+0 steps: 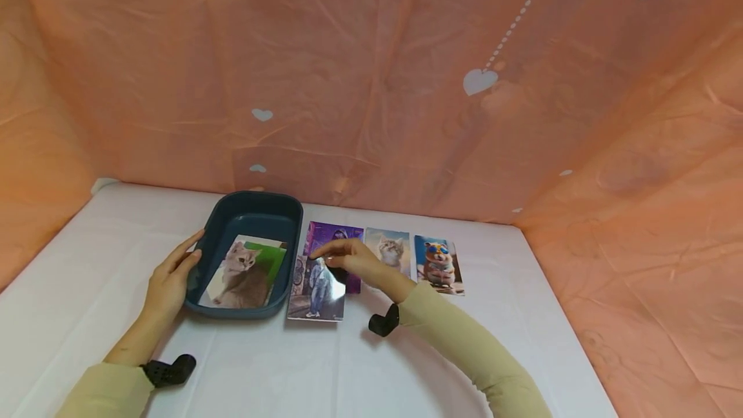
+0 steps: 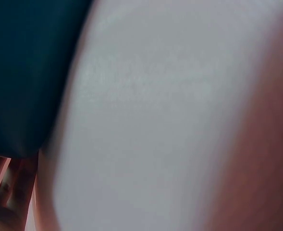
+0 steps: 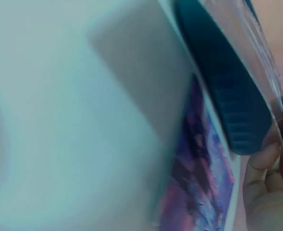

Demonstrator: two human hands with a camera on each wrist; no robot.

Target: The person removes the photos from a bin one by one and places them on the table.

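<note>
A dark teal plastic bin (image 1: 258,202) stands on the white table, and my left hand (image 1: 168,276) grips its left side, fingers along the outer wall and thumb near the rim. Inside lies a picture card of a grey-brown cat (image 1: 246,276), with a green card edge showing under it. My right hand (image 1: 356,262) pinches the top edge of a glossy card with a standing figure in blue (image 1: 316,295), just right of the bin. The right wrist view shows this card (image 3: 256,48) raised and tilted between thumb and fingers. Beneath it, a purple card (image 1: 333,232) lies partly covered.
Right of the purple card lie a kitten card (image 1: 390,247) and a card of a hamster in sunglasses (image 1: 439,266), side by side. An orange cloth (image 1: 360,82) with pale hearts rises behind the table (image 1: 261,366) and at both sides.
</note>
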